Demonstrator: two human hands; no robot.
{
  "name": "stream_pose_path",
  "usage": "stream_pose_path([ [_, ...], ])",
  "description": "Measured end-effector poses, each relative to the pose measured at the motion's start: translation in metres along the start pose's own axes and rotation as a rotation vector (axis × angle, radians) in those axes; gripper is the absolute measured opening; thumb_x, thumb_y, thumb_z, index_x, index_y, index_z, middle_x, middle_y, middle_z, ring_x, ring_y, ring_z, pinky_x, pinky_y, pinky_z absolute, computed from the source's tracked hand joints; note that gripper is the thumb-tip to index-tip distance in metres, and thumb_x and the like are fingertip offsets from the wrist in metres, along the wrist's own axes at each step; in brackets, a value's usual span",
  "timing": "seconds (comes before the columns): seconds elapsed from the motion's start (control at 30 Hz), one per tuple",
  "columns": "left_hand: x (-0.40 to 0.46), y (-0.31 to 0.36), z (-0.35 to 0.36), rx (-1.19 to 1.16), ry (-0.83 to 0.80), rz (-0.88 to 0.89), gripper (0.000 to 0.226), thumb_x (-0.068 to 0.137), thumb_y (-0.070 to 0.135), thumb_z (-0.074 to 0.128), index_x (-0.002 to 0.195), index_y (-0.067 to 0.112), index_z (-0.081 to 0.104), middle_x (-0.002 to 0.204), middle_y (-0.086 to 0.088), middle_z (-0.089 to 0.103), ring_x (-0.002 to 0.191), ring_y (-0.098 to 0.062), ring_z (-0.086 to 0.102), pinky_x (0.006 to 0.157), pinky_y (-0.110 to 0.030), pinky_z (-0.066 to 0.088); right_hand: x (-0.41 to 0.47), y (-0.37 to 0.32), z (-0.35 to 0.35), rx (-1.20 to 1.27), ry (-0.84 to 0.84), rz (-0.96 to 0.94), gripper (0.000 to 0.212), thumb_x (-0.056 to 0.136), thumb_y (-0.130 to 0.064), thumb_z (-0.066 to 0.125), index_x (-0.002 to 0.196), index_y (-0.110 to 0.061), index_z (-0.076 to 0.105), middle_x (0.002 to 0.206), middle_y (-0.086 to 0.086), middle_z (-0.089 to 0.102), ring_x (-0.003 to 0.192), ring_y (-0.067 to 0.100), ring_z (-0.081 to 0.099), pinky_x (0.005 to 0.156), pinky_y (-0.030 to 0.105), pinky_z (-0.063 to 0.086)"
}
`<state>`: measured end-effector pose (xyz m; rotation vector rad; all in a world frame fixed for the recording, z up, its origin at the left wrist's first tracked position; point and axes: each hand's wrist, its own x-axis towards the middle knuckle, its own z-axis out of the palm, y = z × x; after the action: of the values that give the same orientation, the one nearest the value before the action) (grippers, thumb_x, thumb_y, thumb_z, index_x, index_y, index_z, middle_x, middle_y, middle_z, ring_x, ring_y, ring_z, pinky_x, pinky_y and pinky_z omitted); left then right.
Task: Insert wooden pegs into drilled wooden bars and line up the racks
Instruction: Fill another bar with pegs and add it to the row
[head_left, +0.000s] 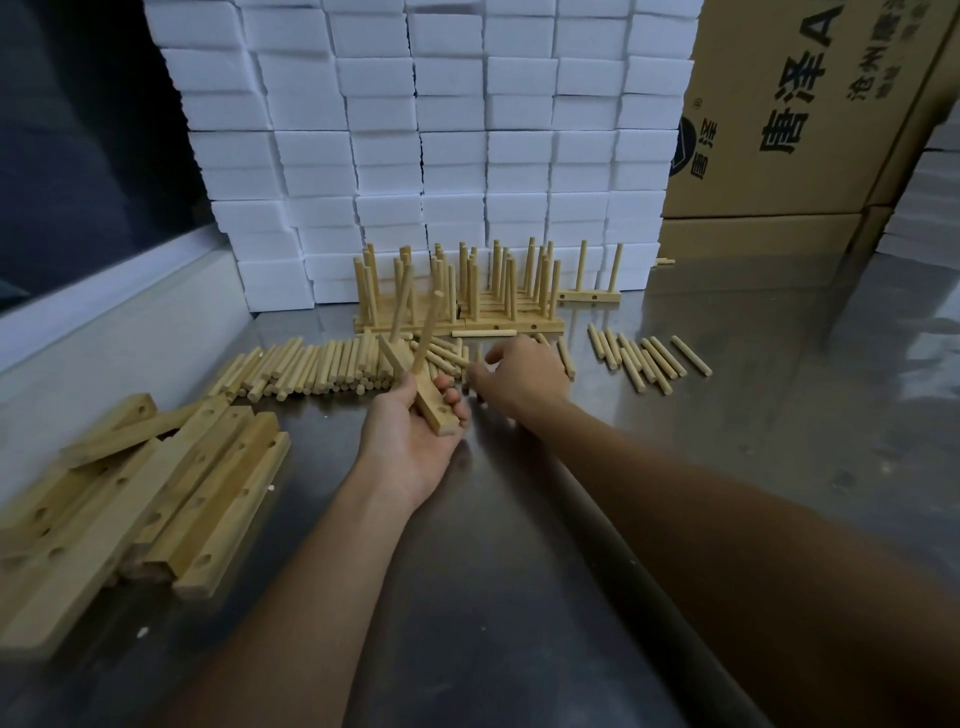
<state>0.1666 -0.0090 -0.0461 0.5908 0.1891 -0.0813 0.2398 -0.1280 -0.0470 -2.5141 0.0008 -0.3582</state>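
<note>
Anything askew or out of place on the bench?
One finished rack sits apart, right of the lined-up racks. A small loose wooden piece lies far back by the cardboard box. No damage visible.

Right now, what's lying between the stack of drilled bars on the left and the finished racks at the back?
In the head view, a heap of loose pegs lies on the steel table between the drilled bars and the finished racks.
</note>
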Motion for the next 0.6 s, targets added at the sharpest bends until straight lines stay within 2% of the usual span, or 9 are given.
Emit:
stream_pose_path([
  [0.17,0.001,-0.001,0.001,0.034,0.010,0.014,0.033,0.106,0.027,0.040,0.128,0.005,0.051,0.077,-0.007,0.057,0.062,-0.015,0.052,0.056,-0.027,0.048,0.005,-0.002,0.005,0.003,0.007,0.024,0.013,0.089,-0.035,0.068,0.087,-0.024,0.074,0.075,-0.005,0.068,0.072,0.013,0.065,0.072,0.036,0.059],
  [0.27,0.002,0.000,0.001,0.034,0.014,0.019,0.040,0.106,0.032,0.040,0.136,0.007,0.049,0.076,-0.008,0.058,0.060,-0.016,0.052,0.054,-0.027,0.050,0.004,0.000,0.003,0.108,0.041,0.025,0.014,0.089,-0.032,0.068,0.081,-0.023,0.075,0.069,-0.006,0.068,0.065,0.011,0.064,0.063,0.033,0.059],
  [0.37,0.003,-0.001,0.001,0.046,0.013,0.014,0.041,0.106,0.034,0.038,0.135,0.007,0.047,0.071,-0.008,0.057,0.055,-0.014,0.051,0.050,-0.025,0.046,-0.002,0.001,-0.007,0.348,0.079,0.050,0.009,0.088,-0.031,0.072,0.082,-0.025,0.074,0.067,-0.008,0.068,0.062,0.008,0.064,0.055,0.026,0.055],
  [0.43,0.003,-0.002,0.000,0.064,0.005,0.007,0.037,0.106,0.034,0.039,0.126,0.006,0.051,0.066,-0.005,0.053,0.051,-0.012,0.046,0.047,-0.022,0.040,-0.008,0.005,-0.018,0.508,0.087,0.044,0.010,0.086,-0.031,0.076,0.078,-0.028,0.072,0.067,-0.007,0.069,0.064,0.008,0.066,0.057,0.024,0.055],
  [0.5,0.001,-0.002,0.000,0.095,-0.014,0.018,0.026,0.103,0.033,0.048,0.104,0.009,0.057,0.061,-0.001,0.046,0.049,-0.010,0.040,0.045,-0.020,0.035,-0.018,0.010,-0.030,0.640,0.043,0.018,0.010,0.083,-0.030,0.079,0.077,-0.025,0.073,0.067,-0.005,0.071,0.065,0.009,0.067,0.063,0.026,0.057],
  [0.6,-0.001,-0.003,0.001,0.151,-0.035,0.047,0.016,0.094,0.024,0.062,0.085,0.012,0.057,0.059,0.002,0.039,0.048,-0.008,0.037,0.042,-0.018,0.034,-0.037,0.018,-0.045,0.762,-0.033,-0.044,0.013,0.079,-0.027,0.084,0.080,-0.018,0.075,0.065,-0.006,0.071,0.058,0.003,0.063,0.055,0.016,0.049],
])
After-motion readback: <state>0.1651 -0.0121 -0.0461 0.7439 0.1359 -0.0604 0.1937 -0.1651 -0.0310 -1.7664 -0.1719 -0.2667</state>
